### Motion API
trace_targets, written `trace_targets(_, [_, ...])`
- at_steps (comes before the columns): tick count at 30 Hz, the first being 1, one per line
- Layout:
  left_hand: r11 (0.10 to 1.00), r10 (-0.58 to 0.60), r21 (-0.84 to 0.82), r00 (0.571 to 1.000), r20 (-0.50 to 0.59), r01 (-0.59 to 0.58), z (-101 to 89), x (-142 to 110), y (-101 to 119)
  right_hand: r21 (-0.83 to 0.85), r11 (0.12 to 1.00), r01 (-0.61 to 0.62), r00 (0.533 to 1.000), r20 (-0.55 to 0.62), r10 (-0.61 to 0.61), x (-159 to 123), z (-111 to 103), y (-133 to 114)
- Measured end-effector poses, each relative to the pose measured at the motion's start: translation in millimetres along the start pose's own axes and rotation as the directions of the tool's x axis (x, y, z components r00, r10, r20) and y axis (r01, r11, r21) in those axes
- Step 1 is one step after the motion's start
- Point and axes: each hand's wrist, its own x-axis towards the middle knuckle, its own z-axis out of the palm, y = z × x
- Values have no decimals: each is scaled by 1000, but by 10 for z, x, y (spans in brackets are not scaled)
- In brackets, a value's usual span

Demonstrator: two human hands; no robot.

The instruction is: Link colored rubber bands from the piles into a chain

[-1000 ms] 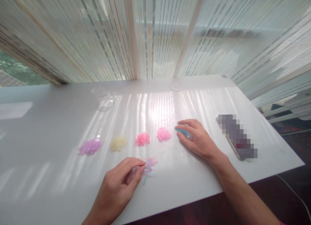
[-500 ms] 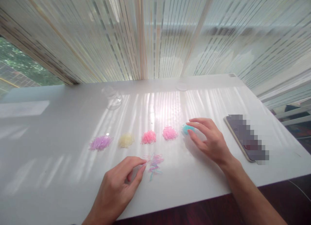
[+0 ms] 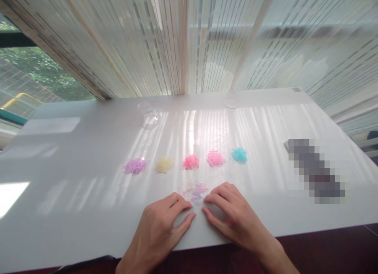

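Small elastic bands lie sorted in a row on the white table (image 3: pixel 88 179): a purple pile (image 3: pixel 135 166), a yellow pile (image 3: pixel 164 164), a deep pink pile (image 3: pixel 190 162), a lighter pink pile (image 3: pixel 215 158) and a teal pile (image 3: pixel 239 155). In front of the row lies a loose mixed heap of bands (image 3: pixel 195 191). My left hand (image 3: pixel 165 226) and my right hand (image 3: pixel 228 213) rest side by side at the heap's near edge, fingertips touching it. The fingers of both are bent and slightly apart; neither visibly holds anything.
A clear glass container (image 3: pixel 148 114) lies at the back left and a clear round lid (image 3: pixel 230 101) at the back. A blurred-out phone (image 3: pixel 314 169) lies at the right. Striped curtains hang behind the table; the near table edge runs just below my hands.
My right hand left the teal pile and came back to the mixed heap beside my left hand. The teal pile is now uncovered. The camera view shifted left.
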Motion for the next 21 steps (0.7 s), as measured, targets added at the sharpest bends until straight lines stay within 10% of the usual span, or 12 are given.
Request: trace_targets(21, [984,32,-167,983,-181,-63,-76,126,51,111,992,57,987,-157,-39,86,21,-57])
